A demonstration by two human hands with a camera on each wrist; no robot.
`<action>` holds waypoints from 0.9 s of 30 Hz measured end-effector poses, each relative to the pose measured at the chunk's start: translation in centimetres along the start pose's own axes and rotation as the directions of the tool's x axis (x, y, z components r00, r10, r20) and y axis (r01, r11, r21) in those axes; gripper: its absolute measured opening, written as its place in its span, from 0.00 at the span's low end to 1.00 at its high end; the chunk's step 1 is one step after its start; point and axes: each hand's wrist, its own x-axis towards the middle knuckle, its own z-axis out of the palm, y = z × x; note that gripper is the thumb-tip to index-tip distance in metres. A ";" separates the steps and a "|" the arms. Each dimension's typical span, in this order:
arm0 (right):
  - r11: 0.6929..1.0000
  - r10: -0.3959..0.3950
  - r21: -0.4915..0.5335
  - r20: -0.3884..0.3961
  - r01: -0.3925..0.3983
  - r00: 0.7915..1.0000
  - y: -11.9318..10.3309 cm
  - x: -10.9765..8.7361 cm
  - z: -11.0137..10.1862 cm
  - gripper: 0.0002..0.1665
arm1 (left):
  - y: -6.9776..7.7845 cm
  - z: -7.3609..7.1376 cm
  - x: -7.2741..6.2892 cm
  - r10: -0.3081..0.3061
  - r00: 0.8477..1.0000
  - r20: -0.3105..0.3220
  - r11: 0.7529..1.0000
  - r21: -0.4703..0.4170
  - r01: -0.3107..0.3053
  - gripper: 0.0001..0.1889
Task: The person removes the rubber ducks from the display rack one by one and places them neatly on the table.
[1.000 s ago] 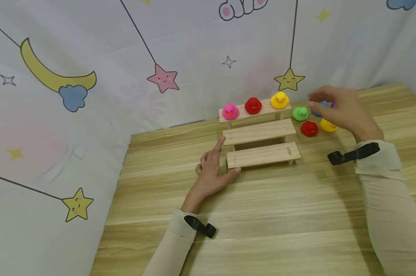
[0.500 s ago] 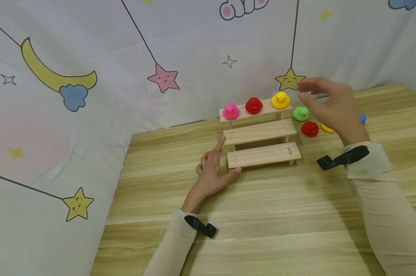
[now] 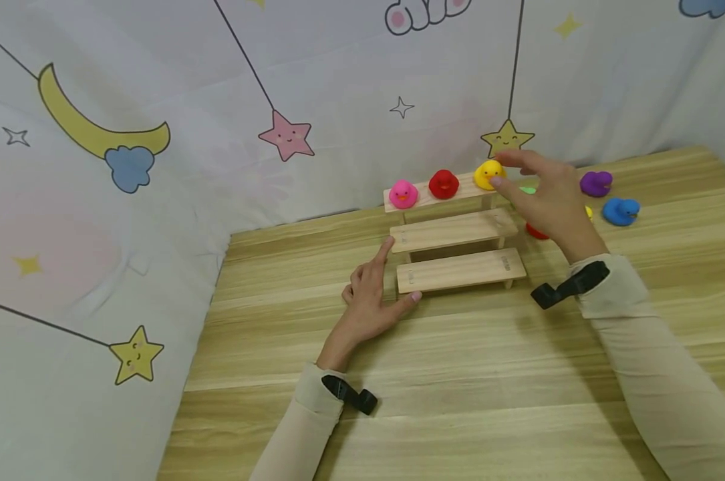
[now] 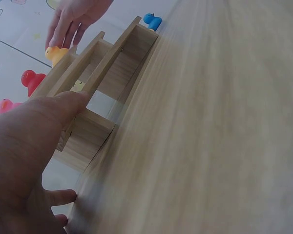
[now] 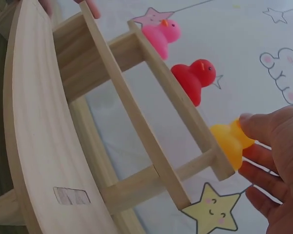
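Observation:
A three-step wooden stand sits on the table, with a pink duck, a red duck and a yellow duck on its top step. My left hand rests at the stand's left end, index finger on the middle step and thumb on the lowest. My right hand reaches in with straight fingers, its tips at the yellow duck, and holds nothing. The wrist views show the stand from its ends and the right fingers beside the duck.
Loose ducks lie right of the stand: purple, blue, and a green, a red and a yellow one partly hidden by my right hand. A printed cloth backdrop closes the back and left.
My right hand has moved left from above the loose ducks to the yellow duck on the top step, uncovering the purple and blue ducks. The left hand has not moved.

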 end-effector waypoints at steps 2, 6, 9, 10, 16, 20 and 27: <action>1.000 -0.001 0.004 0.001 0.001 1.000 0.1 -0.1 0.1 0.28 | 0.1 0.0 0.0 -0.001 1.000 0.002 1.000 0.001 0.001 0.55; 1.000 0.021 0.016 0.006 -0.021 1.000 0.1 -0.2 0.4 0.29 | 0.1 0.0 0.0 -0.002 1.000 0.002 1.000 0.003 0.002 0.55; 0.999 0.037 0.022 0.004 -0.037 0.999 0.1 -0.3 0.5 0.29 | 0.2 0.0 0.0 0.001 1.000 -0.001 1.000 -0.002 -0.001 0.55; 0.999 0.041 0.025 0.001 -0.041 0.999 0.1 -0.3 0.5 0.29 | 0.2 0.0 0.0 0.002 1.000 -0.001 1.000 -0.004 -0.002 0.55; 0.998 0.059 0.025 -0.019 -0.059 0.998 0.2 -0.1 0.2 0.28 | 0.2 0.0 0.0 0.002 1.000 -0.002 1.000 -0.007 -0.002 0.55; 0.997 0.077 0.029 -0.028 -0.076 0.997 0.2 -0.1 -0.2 0.27 | 0.1 0.1 0.1 0.003 1.000 -0.004 1.000 -0.008 -0.003 0.55; 0.996 0.087 0.011 -0.017 -0.087 0.996 0.1 -0.9 -0.8 0.29 | -0.1 0.1 0.1 -0.001 1.000 -0.009 1.000 -0.008 0.001 0.55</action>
